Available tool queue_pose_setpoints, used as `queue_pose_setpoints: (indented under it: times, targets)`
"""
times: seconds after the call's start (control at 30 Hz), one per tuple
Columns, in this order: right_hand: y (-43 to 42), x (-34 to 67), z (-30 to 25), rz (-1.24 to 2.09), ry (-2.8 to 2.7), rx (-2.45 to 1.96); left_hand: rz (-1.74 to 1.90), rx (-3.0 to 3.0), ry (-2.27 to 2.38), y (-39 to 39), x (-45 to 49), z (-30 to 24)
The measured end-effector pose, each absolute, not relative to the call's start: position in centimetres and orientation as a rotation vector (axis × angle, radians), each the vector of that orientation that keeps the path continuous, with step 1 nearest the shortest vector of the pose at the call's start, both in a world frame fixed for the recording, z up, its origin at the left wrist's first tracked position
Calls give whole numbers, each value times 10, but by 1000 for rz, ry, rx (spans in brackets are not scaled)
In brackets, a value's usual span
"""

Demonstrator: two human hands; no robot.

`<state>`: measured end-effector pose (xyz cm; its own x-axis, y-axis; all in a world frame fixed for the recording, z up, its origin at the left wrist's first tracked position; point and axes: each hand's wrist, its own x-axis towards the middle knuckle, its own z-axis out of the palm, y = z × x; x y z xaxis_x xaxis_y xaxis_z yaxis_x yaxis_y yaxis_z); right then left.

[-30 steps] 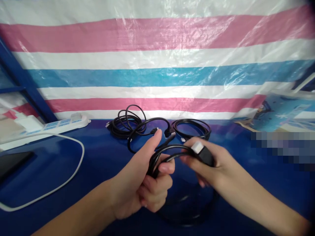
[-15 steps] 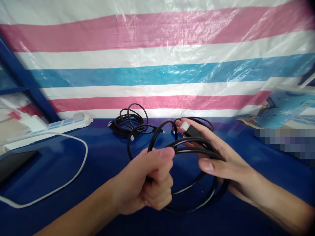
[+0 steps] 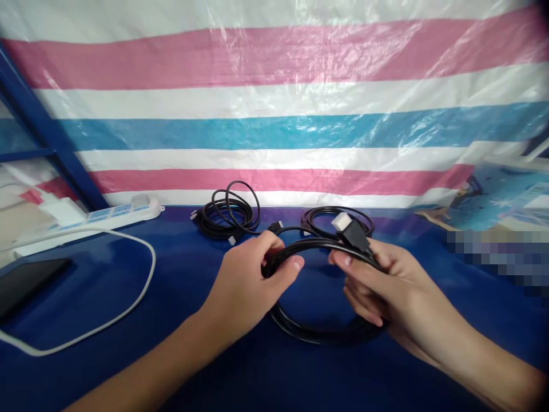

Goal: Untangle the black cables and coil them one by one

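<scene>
A black cable [image 3: 317, 335], wound into a round coil of several loops, hangs between my hands above the blue table. My left hand [image 3: 257, 280] is closed round the coil's left side, thumb on the near side. At the right side my right hand [image 3: 381, 280] grips the loops between thumb and fingers. The cable's black plug [image 3: 355, 236], with a pale rectangular tip, sticks up above my right thumb. A thinner stretch of cable runs behind the coil toward another small black plug [image 3: 275, 227] beyond my left hand.
Two more coiled black cables, a left coil [image 3: 225, 220] and a right coil [image 3: 317, 213], lie at the back of the table [image 3: 171, 337]. On the left are a white power strip [image 3: 124, 217], a white cord [image 3: 152, 269] and a dark flat device [image 3: 32, 283]. A striped sheet [image 3: 274, 131] hangs behind.
The loose loops have come together into a tighter, rounder coil. My left hand has gone from a fist to a grip round the loops; my right hand has closed and its plug now points up.
</scene>
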<state>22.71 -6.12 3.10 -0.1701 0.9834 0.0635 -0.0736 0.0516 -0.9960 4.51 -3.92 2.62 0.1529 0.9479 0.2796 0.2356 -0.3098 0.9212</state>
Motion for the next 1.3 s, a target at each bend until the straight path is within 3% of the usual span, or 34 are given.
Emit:
queue_pose_setpoints:
  times: [0.13, 0.3, 0.5, 0.6, 0.83, 0.9, 1.1, 1.23, 1.3]
  targets:
    - [-60, 233, 37, 1234, -1114, -965, 1434, 1362, 1080, -30, 42, 21]
    - [-57, 240, 39, 1339, -1113, -908, 981, 726, 907, -30, 46, 19]
    - [-48, 238, 33, 1225, -1253, -1130, 784, 902, 523, -47, 54, 28]
    - [-47, 239, 28, 1023, -1428, -1247, 740, 1050, 522, -55, 58, 25]
    - [-49, 237, 18, 157, -1696, -1283, 623, 941, 421, -67, 56, 25]
    - [-49, 238, 25, 295, -1736, -1222, 567, 980, 373, -64, 50, 27]
    - [-54, 238, 33, 1466, -1591, -1021, 587, 1181, 500, -45, 39, 28]
    - [-55, 232, 28, 1728, -1206, -1021, 908, 1131, 810, -40, 45, 25]
    - [-56, 232, 29, 1746, -1164, -1107, 888, 1167, 872, -42, 48, 26]
